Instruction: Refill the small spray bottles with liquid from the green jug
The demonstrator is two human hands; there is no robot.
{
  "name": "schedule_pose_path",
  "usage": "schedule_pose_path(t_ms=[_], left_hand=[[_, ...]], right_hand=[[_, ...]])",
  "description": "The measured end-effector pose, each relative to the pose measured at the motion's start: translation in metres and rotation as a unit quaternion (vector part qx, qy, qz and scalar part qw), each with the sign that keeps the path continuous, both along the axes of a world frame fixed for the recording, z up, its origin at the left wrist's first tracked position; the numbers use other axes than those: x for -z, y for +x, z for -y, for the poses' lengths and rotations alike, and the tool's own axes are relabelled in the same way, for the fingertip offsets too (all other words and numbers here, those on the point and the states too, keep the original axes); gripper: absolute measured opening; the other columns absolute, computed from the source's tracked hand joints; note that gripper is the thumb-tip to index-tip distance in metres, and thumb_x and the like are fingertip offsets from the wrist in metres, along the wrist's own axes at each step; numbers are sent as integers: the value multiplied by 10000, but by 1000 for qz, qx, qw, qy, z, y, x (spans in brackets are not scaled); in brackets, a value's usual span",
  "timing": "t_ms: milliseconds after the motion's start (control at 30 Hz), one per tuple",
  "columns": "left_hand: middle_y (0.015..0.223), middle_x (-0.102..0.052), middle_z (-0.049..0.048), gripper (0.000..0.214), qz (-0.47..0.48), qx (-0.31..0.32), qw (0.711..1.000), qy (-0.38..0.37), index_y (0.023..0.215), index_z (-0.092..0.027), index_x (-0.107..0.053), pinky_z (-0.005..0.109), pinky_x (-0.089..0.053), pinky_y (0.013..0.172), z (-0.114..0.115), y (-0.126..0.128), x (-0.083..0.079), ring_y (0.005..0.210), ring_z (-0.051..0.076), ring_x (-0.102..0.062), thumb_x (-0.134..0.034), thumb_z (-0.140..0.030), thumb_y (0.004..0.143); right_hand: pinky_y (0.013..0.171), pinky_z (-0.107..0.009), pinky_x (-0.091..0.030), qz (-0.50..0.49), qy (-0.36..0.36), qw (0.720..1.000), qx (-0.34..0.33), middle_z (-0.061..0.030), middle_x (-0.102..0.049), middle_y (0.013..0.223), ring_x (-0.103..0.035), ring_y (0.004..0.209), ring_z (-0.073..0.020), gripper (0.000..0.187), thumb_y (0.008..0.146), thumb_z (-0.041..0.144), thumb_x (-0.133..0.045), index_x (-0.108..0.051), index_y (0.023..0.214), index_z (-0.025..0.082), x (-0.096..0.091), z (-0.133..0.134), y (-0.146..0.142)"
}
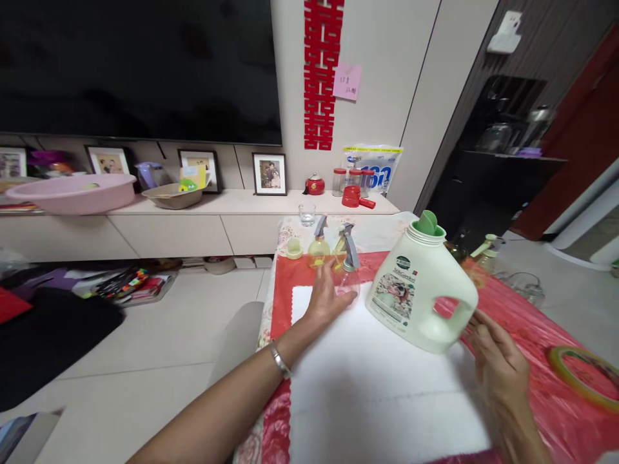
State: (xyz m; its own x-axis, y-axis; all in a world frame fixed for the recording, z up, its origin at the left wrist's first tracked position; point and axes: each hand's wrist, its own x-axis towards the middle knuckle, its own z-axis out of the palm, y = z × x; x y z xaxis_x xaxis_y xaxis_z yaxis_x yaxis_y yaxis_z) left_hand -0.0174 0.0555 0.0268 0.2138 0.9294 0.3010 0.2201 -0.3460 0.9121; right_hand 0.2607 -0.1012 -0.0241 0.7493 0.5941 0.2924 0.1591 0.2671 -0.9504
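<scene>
A pale green detergent jug [411, 290] with a floral label stands on a white sheet [377, 399], its neck uncapped and showing a green pour spout [428, 223]. My left hand [326, 293] has its thumb and fingers around a small clear spray bottle [349, 274] with a grey trigger head. Just behind are a yellowish spray bottle [319, 248], another sprayer partly hidden, and a pale cap [293, 248]. At the jug's lower right side, beside its handle, my right hand [500, 364] is slightly blurred with fingers stretched out; whether they touch it is hard to tell.
Red plastic film [546, 335] covers the table, with a tape roll [587, 377] at right. A glass cup [307, 214] stands near the far edge. Behind, a long low cabinet [193, 222] carries photo frames, a pink basin [72, 193] and red-lidded jars. More bottles stand right of the jug.
</scene>
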Motion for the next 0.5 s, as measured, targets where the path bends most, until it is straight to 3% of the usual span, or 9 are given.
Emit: schedule_pose_path(t_ms=[200,367,500], left_hand=[[1413,-474,179,935,-10,27,999,-41,1390,-183,-372,511,-357,1128,-10,14,26,1373,369,-428,-842,-183,582],[1338,-522,136,845,17,17,997,-68,1317,-219,-406,467,-438,1040,-4,10,25,1221,302,-547,-843,-198,594],[1327,-529,124,850,13,9,995,-94,1306,-223,-408,459,-458,1014,24,-4,18,1174,291,-556,-852,-267,581]], right_hand=[[1068,-573,-453,-34,45,998,32,-148,-660,1195,-669,1061,-268,652,713,536,-802,-672,1225,155,-10,6,-10],[1080,-575,-447,30,103,986,126,-120,-680,1076,-677,991,-251,548,735,527,-786,-701,1128,155,-18,6,-15],[1002,-524,-505,105,126,972,171,-121,-677,993,-670,904,-248,442,721,480,-806,-716,1024,171,-33,14,-33]])
